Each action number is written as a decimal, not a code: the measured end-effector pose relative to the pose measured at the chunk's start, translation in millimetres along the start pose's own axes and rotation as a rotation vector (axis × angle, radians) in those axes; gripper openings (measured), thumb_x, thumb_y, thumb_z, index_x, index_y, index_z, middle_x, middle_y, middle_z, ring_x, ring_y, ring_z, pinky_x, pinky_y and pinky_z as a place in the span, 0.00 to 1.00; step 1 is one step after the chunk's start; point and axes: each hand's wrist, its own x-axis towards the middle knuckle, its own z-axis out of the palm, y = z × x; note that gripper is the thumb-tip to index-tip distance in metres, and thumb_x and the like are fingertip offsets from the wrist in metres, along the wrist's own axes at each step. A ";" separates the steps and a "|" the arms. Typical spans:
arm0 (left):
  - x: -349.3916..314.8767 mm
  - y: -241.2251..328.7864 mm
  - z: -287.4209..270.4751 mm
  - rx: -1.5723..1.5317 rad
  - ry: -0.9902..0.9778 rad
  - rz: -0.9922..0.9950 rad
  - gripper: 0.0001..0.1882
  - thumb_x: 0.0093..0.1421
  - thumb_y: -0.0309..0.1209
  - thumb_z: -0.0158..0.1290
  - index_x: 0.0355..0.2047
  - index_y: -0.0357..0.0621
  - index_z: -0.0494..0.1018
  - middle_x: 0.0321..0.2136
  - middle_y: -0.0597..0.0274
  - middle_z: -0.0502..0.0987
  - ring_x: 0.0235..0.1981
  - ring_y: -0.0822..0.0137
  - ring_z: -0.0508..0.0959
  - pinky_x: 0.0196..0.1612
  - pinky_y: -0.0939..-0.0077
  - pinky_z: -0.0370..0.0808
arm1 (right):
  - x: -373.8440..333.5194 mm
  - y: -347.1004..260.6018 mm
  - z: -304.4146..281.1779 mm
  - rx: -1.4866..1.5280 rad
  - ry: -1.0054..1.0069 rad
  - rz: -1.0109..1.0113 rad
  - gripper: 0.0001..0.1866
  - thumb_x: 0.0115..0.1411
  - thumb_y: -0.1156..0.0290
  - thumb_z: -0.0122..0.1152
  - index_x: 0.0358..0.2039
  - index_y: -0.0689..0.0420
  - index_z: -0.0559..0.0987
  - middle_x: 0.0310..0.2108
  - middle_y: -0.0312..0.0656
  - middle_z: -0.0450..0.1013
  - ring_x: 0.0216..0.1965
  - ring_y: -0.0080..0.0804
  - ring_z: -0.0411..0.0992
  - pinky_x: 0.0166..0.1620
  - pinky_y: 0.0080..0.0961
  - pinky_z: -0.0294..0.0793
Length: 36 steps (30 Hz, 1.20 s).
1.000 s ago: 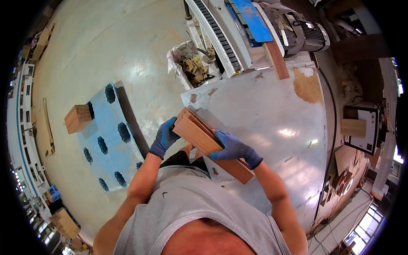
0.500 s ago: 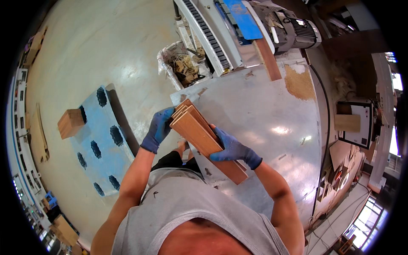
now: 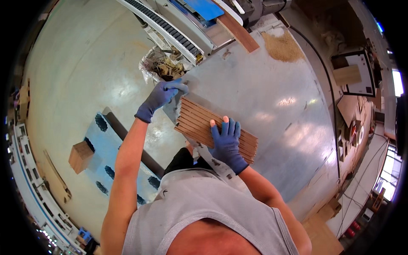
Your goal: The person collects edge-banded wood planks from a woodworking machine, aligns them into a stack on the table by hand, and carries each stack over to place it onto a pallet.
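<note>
Just beyond the left hand [image 3: 160, 97], a plastic-lined waste bin [image 3: 159, 68] holds tangled scraps. That hand, in a blue glove, curls over the near-left end of the stack of wooden slats [image 3: 214, 128], gripping it. The right hand [image 3: 226, 142], also gloved, lies flat and open, pressing on the stack's middle. The slats lie side by side on a grey metal table [image 3: 272, 85]. Left of the hands, a blue pallet [image 3: 108, 157] carrying a small wooden block [image 3: 80, 156] sits on the glossy floor [image 3: 80, 63].

Blue gloves [image 3: 226, 142], brown ribbed wooden slats [image 3: 199, 123], grey table [image 3: 272, 80]
</note>
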 end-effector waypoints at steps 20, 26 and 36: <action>-41.3 -48.4 95.8 -0.317 0.236 0.288 0.27 0.75 0.35 0.39 0.67 0.29 0.60 0.69 0.51 0.61 0.71 0.62 0.58 0.72 0.68 0.51 | -18.8 -0.7 -6.0 -0.090 -0.076 0.111 0.55 0.42 0.44 0.75 0.67 0.54 0.64 0.67 0.66 0.52 0.69 0.67 0.49 0.67 0.69 0.44; -39.1 -52.2 102.7 -0.342 0.197 0.321 0.28 0.76 0.38 0.38 0.68 0.29 0.58 0.70 0.50 0.59 0.72 0.61 0.57 0.73 0.68 0.51 | -28.2 7.8 -9.1 -0.119 -0.073 0.121 0.55 0.42 0.44 0.76 0.68 0.54 0.64 0.67 0.66 0.52 0.68 0.67 0.50 0.67 0.69 0.45; -42.1 -56.5 104.3 -0.407 0.179 0.293 0.31 0.76 0.43 0.36 0.69 0.30 0.56 0.71 0.49 0.58 0.72 0.59 0.56 0.73 0.66 0.49 | -29.1 13.1 -7.7 -0.087 -0.050 0.080 0.55 0.39 0.45 0.78 0.66 0.55 0.65 0.65 0.65 0.53 0.67 0.65 0.52 0.66 0.69 0.47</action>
